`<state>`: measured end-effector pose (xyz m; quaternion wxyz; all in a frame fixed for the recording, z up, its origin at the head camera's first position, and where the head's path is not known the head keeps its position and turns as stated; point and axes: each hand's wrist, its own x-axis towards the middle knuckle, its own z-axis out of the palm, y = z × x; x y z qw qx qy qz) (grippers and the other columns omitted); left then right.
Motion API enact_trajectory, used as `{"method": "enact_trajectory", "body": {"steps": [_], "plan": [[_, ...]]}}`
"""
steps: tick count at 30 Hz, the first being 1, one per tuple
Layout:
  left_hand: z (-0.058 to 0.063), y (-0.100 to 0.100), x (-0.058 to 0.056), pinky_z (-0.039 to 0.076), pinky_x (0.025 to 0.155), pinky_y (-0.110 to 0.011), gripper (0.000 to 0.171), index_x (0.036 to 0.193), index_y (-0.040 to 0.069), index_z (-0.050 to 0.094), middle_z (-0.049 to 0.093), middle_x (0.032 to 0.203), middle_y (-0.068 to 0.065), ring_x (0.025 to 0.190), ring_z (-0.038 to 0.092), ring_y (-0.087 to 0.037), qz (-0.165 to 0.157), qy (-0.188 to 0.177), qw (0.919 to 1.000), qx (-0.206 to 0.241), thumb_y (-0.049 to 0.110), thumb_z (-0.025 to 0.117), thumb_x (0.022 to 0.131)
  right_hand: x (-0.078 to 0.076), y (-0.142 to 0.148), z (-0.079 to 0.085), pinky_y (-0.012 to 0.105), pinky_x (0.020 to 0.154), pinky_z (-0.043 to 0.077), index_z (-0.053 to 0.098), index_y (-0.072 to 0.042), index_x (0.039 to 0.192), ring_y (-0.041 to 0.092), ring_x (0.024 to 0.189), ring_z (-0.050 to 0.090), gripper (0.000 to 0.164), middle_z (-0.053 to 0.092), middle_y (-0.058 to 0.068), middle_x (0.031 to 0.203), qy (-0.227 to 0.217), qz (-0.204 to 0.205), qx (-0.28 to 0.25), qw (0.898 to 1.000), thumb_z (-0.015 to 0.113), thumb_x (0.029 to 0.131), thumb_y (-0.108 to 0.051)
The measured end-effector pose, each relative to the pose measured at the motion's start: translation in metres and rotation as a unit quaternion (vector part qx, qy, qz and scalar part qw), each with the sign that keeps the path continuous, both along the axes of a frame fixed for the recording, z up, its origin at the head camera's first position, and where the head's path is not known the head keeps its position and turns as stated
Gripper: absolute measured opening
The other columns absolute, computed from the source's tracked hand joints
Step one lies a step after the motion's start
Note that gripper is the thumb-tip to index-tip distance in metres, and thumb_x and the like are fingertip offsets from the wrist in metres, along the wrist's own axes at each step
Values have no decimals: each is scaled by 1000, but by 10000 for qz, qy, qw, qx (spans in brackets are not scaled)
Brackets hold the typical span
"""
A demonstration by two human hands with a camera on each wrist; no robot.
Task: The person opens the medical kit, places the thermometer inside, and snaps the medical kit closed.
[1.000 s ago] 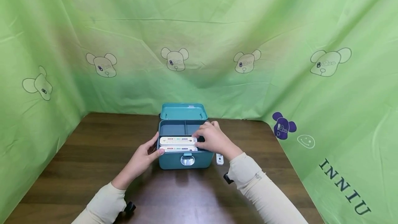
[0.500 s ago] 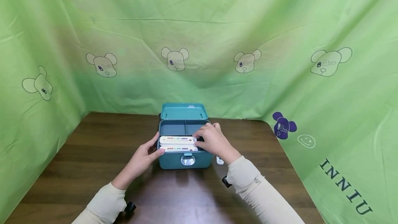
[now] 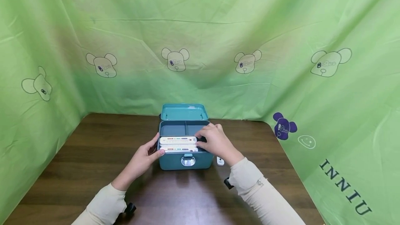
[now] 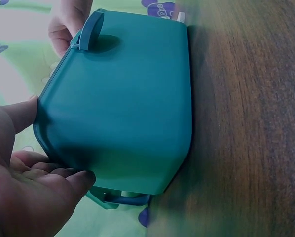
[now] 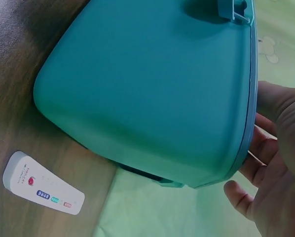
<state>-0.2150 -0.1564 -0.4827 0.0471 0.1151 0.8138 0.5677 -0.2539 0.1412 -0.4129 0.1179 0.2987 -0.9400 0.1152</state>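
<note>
A teal storage box [image 3: 184,161] with a metal clasp stands on the table, its lid [image 3: 184,112] folded back. My left hand [image 3: 144,159] grips its left side, thumb at the front rim and fingers along the outer wall. Two long white cases with small coloured labels lie inside, a back case [image 3: 178,141] and a front case [image 3: 178,149]. My right hand [image 3: 215,141] reaches over the right rim and pinches the right end of the back case; in the right wrist view the box wall [image 5: 147,94] hides the fingertips.
A loose white case [image 5: 44,183] with a red dot lies on the table just right of the box. A divider [image 3: 185,128] splits the box's rear section. A green curtain [image 3: 200,89] with printed bear heads hangs behind the wooden table [image 3: 103,148].
My right wrist has dipped slightly, covering more of the loose case in the head view. The left hand and the box have stayed in place.
</note>
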Motion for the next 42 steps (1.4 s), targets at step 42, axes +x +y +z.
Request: {"method": "enact_trajectory", "body": {"steps": [42], "plan": [[3,2,5,36,117,-46,85,164,11,23,25,168,-15,152,32,-32,-40,3,10000,-8,38,70,98,49,83,-67,48,91,37,74,-5,118,32,110,60,40,72,10,111,71,-1636,-1746,9709,85,84,-21]]}}
